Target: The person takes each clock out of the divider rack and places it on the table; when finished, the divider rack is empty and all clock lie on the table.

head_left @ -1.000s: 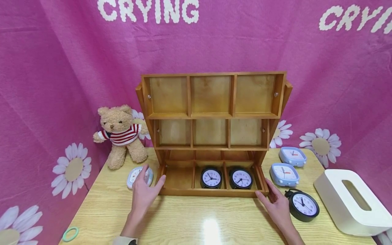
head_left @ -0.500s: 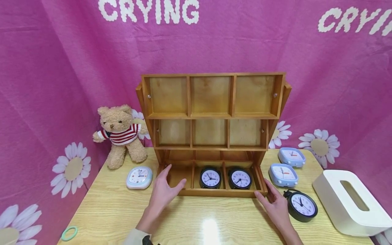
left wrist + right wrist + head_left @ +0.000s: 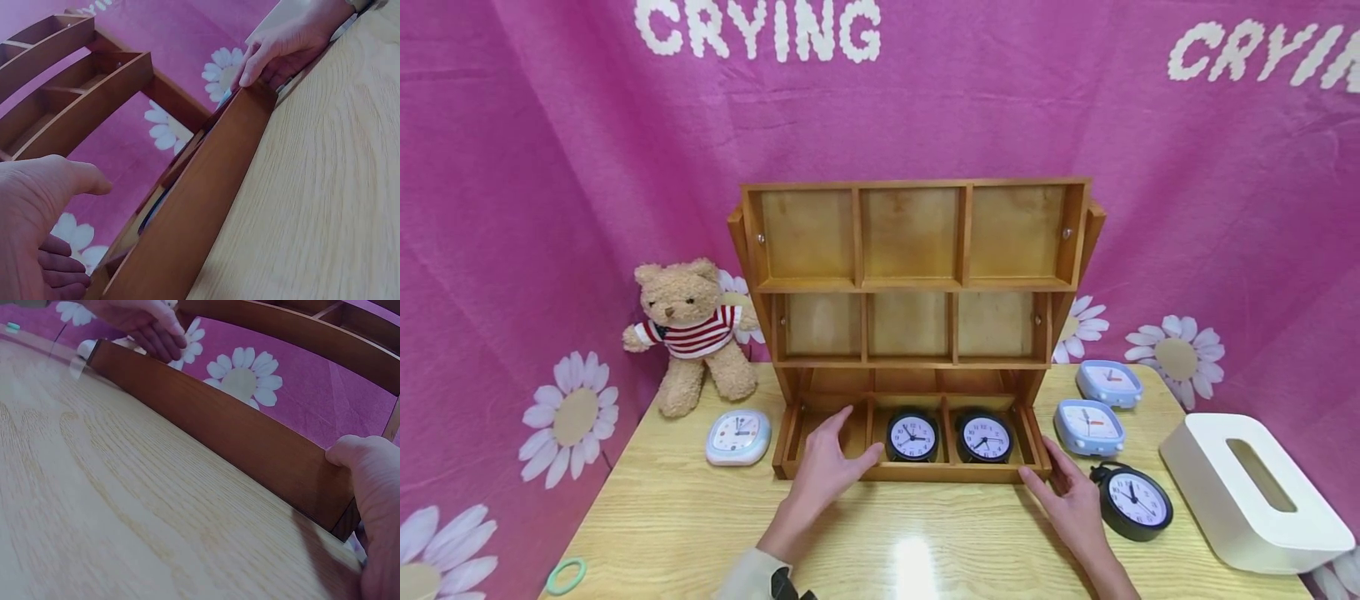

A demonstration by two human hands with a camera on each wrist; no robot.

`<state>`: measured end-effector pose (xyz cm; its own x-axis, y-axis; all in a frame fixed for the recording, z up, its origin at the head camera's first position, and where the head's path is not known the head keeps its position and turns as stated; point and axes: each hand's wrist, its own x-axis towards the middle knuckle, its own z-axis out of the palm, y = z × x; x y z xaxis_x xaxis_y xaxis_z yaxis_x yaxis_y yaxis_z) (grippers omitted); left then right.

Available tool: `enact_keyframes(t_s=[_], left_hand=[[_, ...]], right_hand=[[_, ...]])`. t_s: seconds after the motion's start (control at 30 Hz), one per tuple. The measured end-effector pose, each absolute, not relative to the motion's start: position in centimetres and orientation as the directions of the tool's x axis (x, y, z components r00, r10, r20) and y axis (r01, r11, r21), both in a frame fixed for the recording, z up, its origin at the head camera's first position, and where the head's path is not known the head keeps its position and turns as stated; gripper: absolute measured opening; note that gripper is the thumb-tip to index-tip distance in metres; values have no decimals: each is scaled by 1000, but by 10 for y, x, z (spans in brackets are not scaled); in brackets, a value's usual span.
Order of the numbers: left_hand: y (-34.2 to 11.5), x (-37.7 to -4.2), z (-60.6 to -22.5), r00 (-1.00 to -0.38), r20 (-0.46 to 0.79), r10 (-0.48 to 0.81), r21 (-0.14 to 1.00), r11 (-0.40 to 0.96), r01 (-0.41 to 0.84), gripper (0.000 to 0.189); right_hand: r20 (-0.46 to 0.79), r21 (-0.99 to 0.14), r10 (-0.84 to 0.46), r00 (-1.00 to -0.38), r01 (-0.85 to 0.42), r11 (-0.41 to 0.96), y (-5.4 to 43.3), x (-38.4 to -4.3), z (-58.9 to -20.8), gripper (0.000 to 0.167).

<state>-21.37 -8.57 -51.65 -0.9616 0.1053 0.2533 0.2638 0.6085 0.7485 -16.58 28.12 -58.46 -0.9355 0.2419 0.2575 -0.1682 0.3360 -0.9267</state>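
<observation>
A three-tier wooden display shelf (image 3: 925, 473) stands on the table, each tier split into three compartments. Two round black alarm clocks lean in the bottom tier, one in the middle compartment (image 3: 913, 437) and one in the right (image 3: 985, 438). My right hand (image 3: 1072, 504) holds the shelf's front right corner, thumb at the front edge and fingers along the side. My left hand (image 3: 829, 468), fingers spread and holding nothing, hovers over the bottom left compartment, its thumb near the middle clock. In the left wrist view, the thumb and fingers are apart beside the front board.
A light blue clock (image 3: 737, 437) and a teddy bear (image 3: 688, 329) are at the left. On the right are two blue clocks (image 3: 1090, 427), another black alarm clock (image 3: 1135, 502) and a white tissue box (image 3: 1255, 492). A green ring (image 3: 566, 575) lies front left.
My left hand has moved right, from beside the light blue clock to over the bottom left compartment. My right hand stays at the shelf's corner.
</observation>
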Motion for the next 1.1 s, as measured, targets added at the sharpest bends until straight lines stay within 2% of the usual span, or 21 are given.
enact_keyframes(t_s=[0.3,0.6,0.9,1.0,1.1], left_hand=[[-59,-219,-512,-960,194,200,748,603,277,75],[-38,-226,-510,-968,117,223,722,649,237,78],[-23,-230,-507,-967,102,234,622,744,246,90],[-20,-230,-504,-970,79,229,590,774,230,90],[-17,-230,-502,-973,56,225,566,796,217,81]], right_hand=[[262,-922,246,-933,-167,349,283,-166,-585,66],[269,-926,235,-934,-184,329,282,-167,-585,66],[269,-927,226,-936,-189,323,283,-167,-586,66],[267,-928,224,-937,-187,322,283,-167,-586,66],[266,-927,225,-937,-184,326,284,-167,-586,66]])
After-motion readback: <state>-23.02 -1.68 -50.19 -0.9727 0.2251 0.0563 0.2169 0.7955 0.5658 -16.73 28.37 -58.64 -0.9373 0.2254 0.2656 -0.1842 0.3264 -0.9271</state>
